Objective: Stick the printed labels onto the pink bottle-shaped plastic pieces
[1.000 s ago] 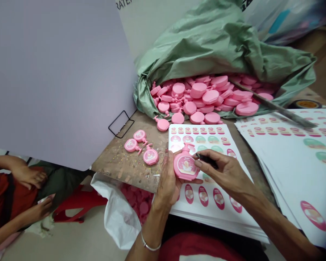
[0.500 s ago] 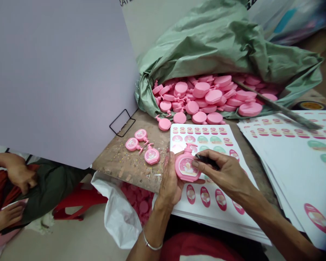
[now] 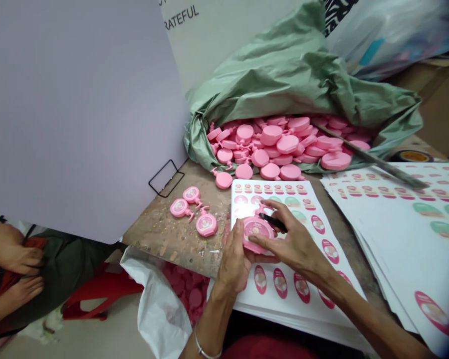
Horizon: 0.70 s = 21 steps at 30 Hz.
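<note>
Head view, noted from my remote seat. A lavender board [image 3: 78, 114] fills the left of the frame. A green plastic sack [image 3: 284, 75] lies open at the back of a scarred wooden table [image 3: 172, 239], spilling a heap of pink pump bottles [image 3: 273, 149]. A stack of sticker sheets [image 3: 404, 234] lies to the right, with a steel bar [image 3: 370, 159] resting across the sack's edge. A white plastic bag [image 3: 153, 309] hangs below the table edge, with pink pieces [image 3: 194, 298] beside it. A co-worker's hands [image 3: 13, 264] rest at far left.

Three loose bottles [image 3: 192, 212] lie on the wood. I see a single sticker sheet [image 3: 303, 284] under my subject's hands. The left hand [image 3: 235, 264] is closed around a pink bottle [image 3: 257, 233], held just above that sheet. The right hand [image 3: 295, 244] pinches a small black tool [image 3: 272, 222], its fingers on the bottle's face.
</note>
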### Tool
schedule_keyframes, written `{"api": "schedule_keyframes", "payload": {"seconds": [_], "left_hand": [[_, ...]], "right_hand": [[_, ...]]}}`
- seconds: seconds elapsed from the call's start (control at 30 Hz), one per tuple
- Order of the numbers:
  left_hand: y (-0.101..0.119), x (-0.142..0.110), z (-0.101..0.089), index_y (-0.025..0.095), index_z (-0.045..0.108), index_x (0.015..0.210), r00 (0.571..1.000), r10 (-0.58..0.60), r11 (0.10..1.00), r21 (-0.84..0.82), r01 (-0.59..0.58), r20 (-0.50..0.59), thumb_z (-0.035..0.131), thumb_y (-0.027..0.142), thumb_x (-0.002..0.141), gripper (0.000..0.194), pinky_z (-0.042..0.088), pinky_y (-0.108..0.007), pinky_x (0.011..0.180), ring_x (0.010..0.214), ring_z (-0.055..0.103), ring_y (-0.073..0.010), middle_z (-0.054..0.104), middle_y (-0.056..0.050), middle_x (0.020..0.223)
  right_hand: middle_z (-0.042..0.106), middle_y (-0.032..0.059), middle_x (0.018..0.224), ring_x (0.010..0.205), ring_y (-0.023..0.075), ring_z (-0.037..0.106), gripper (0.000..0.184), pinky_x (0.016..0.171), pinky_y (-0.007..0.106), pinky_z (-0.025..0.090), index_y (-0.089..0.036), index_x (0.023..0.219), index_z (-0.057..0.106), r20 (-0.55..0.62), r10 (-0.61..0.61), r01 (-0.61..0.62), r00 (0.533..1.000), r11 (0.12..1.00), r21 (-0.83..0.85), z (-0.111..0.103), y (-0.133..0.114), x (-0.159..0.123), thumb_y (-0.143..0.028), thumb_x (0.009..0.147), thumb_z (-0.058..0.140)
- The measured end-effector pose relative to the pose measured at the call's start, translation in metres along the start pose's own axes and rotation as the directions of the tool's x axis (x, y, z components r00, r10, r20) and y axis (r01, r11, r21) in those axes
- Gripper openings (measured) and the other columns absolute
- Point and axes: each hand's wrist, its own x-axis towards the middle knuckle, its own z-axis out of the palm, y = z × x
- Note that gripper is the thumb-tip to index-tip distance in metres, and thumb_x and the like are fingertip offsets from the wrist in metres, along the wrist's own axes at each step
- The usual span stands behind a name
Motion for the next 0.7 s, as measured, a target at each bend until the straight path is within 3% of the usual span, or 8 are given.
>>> {"api": "schedule_keyframes", "payload": {"seconds": [0.13, 0.33, 0.5, 0.6, 0.7], "left_hand": [[-0.003, 0.003, -0.002, 0.019, 0.049, 0.135, 0.998, 0.026, 0.999, 0.028, -0.027, 0.060, 0.048, 0.052, 0.091, 0.054, 0.060, -0.040, 0.077, 0.103, 0.066, -0.0261, 0.061, -0.014, 0.127], [-0.002, 0.003, -0.007, 0.022, 0.052, 0.132, 0.997, 0.010, 0.999, 0.052, -0.014, 0.078, 0.047, 0.053, 0.091, 0.052, 0.061, -0.041, 0.075, 0.102, 0.065, -0.0273, 0.063, -0.012, 0.125], [0.000, 0.000, -0.003, 0.022, 0.055, 0.121, 0.982, 0.067, 0.981, 0.169, -0.097, 0.177, 0.071, 0.033, 0.078, 0.048, 0.061, -0.027, 0.062, 0.089, 0.068, -0.0207, 0.064, -0.008, 0.116], [-0.004, -0.001, -0.005, 0.018, 0.055, 0.116, 0.988, 0.087, 0.966, 0.233, -0.115, 0.127, 0.072, 0.033, 0.076, 0.045, 0.059, -0.024, 0.055, 0.078, 0.069, -0.0189, 0.067, -0.008, 0.106], [-0.005, 0.004, -0.022, 0.016, 0.056, 0.114, 0.994, 0.107, 0.928, 0.359, -0.096, -0.012, 0.065, 0.046, 0.081, 0.046, 0.058, -0.028, 0.059, 0.074, 0.070, -0.0210, 0.069, -0.009, 0.094]], "right_hand": [[0.067, 0.0070, 0.106, 0.097, 0.0224, 0.066, 0.045, 0.080, 0.034, 0.057, -0.023, 0.104, 0.059, -0.042, 0.121, -0.111, 0.992, 0.977, 0.182, 0.008, 0.004, 0.009, -0.048, 0.070, 0.074], [0.067, 0.0042, 0.093, 0.087, 0.0202, 0.066, 0.043, 0.074, 0.031, 0.056, -0.023, 0.098, 0.060, -0.049, 0.189, -0.174, 0.981, 0.960, 0.219, 0.013, 0.006, 0.012, -0.051, 0.069, 0.074], [0.067, 0.0041, 0.092, 0.087, 0.0204, 0.066, 0.042, 0.072, 0.031, 0.054, -0.022, 0.098, 0.058, -0.068, 0.169, -0.156, 0.983, 0.974, 0.166, 0.015, 0.001, 0.011, -0.050, 0.069, 0.073], [0.067, 0.0024, 0.084, 0.077, 0.0183, 0.065, 0.037, 0.066, 0.029, 0.052, -0.022, 0.093, 0.056, -0.027, 0.144, -0.140, 0.989, 0.983, 0.118, 0.015, 0.004, 0.009, -0.051, 0.074, 0.069], [0.068, 0.0023, 0.081, 0.071, 0.0176, 0.064, 0.036, 0.063, 0.029, 0.050, -0.023, 0.096, 0.056, 0.057, 0.124, -0.123, 0.991, 0.992, -0.010, 0.005, 0.022, 0.019, -0.055, 0.081, 0.060]]}}
